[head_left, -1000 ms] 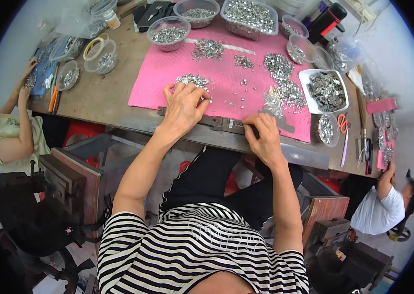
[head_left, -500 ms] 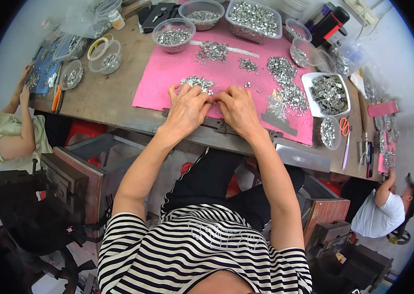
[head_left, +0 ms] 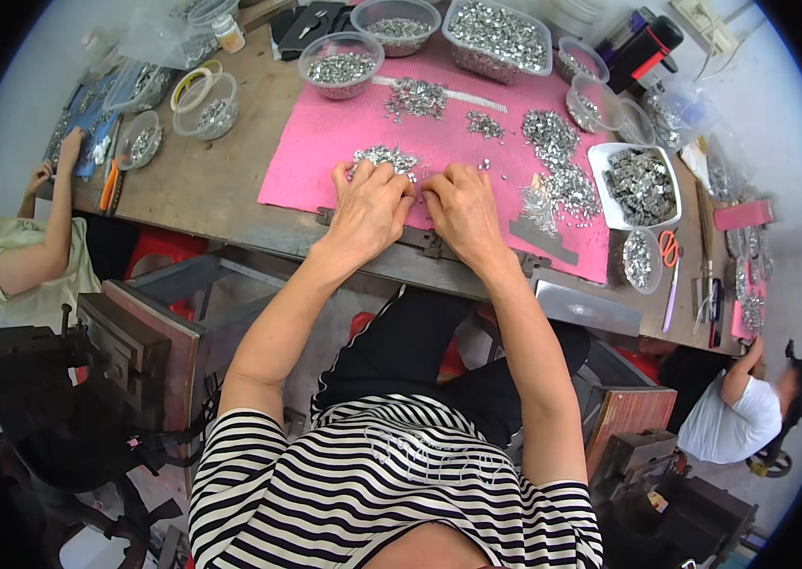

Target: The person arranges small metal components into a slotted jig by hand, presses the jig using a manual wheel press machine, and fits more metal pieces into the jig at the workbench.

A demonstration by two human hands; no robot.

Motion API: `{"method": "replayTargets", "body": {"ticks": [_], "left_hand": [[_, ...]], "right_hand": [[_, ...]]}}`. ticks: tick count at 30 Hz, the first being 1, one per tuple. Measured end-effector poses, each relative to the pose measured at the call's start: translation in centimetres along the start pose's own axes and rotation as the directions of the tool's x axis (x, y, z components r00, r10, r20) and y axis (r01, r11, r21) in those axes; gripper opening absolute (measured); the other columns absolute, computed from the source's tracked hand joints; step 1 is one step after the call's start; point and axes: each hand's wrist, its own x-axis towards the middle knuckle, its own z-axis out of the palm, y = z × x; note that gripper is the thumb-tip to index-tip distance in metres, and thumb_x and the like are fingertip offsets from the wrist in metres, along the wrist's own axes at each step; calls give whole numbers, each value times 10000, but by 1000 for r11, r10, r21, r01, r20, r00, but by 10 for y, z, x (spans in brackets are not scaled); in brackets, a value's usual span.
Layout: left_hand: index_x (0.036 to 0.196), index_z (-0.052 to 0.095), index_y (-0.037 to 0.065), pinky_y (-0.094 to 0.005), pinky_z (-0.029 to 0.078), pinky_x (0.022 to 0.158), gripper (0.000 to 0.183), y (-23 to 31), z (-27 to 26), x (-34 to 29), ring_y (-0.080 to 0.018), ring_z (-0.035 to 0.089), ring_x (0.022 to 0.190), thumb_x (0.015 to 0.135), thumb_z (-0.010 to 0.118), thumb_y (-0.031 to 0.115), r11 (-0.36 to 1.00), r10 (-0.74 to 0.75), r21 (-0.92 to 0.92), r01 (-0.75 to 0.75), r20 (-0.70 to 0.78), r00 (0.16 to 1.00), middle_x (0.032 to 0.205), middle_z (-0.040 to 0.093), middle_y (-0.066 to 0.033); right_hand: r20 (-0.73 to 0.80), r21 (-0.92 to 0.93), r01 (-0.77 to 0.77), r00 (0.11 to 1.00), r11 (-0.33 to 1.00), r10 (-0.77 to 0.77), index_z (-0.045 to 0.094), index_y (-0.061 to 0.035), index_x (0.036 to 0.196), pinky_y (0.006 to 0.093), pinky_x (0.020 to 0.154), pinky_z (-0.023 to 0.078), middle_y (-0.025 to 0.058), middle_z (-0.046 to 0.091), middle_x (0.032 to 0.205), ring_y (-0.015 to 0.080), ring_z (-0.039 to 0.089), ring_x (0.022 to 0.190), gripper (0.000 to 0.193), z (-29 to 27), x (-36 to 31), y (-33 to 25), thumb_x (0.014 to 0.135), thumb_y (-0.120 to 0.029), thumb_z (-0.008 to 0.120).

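Note:
Both my hands work at the near edge of a pink ridged mat [head_left: 311, 142]. My left hand [head_left: 369, 209] has its fingers curled, with thumb and forefinger close together; whatever they hold is too small to name. Just beyond its knuckles lies a heap of small silvery metal parts [head_left: 385, 157]. A short gap to the right, my right hand [head_left: 462, 209] is bent in a pinch, its fingertips hidden beneath it. Close in front of my wrists a dark metal fixture [head_left: 433, 245] runs along the table edge. More loose metal parts [head_left: 567, 190] are piled to the right of my right hand.
Tubs of metal parts [head_left: 497, 43] line the back, and a white tray [head_left: 600, 171] stands right. Orange-handled scissors [head_left: 669, 248] lie beyond it. A flat metal plate [head_left: 586, 305] juts at the front edge. Co-workers sit at left [head_left: 26, 261] and right [head_left: 733, 412].
My hands have drawn slightly apart at the fingertips, the right one shifting a little to the right. At the left, the co-worker's arm has moved over the blue mat.

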Motion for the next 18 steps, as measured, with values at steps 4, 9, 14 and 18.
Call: {"method": "replayTargets", "body": {"ticks": [4, 9, 14, 18], "left_hand": [[926, 697, 98, -545, 322, 967, 79, 0, 4, -1, -267, 548, 983, 859, 713, 135, 1000, 5, -2, -5, -20, 1000, 919, 601, -44], [946, 668, 105, -494, 323, 1001, 69, 19, 1, 1, -241, 571, 962, 882, 686, 86, 997, -12, -74, 8, -62, 998, 920, 627, -23], [937, 661, 97, -456, 323, 1012, 72, 48, 6, -6, -232, 593, 995, 874, 695, 91, 970, 75, -226, -87, -61, 995, 937, 640, -23], [944, 661, 100, -472, 333, 1015, 117, 66, 22, -7, -241, 589, 1001, 847, 727, 104, 942, 175, -281, -185, -57, 983, 947, 633, -32]], "right_hand": [[21, -56, -7, 1000, 998, 8, 695, -59, 910, 430, 817, 432, 103, 605, 874, 294, 595, 883, 82, 3, 2, -4, 832, -82, 699], [0, 33, -44, 999, 999, 44, 681, -51, 903, 434, 807, 437, 116, 605, 848, 308, 604, 853, 93, -10, -7, 6, 813, -62, 705], [-2, 333, -240, 967, 912, 255, 682, 18, 894, 383, 616, 524, 145, 642, 828, 273, 653, 657, 93, -63, -27, 21, 809, -1, 715], [40, 304, -329, 942, 894, 333, 669, 13, 898, 374, 678, 509, 124, 633, 843, 261, 652, 730, 69, -88, -52, 18, 841, 0, 706]]}}
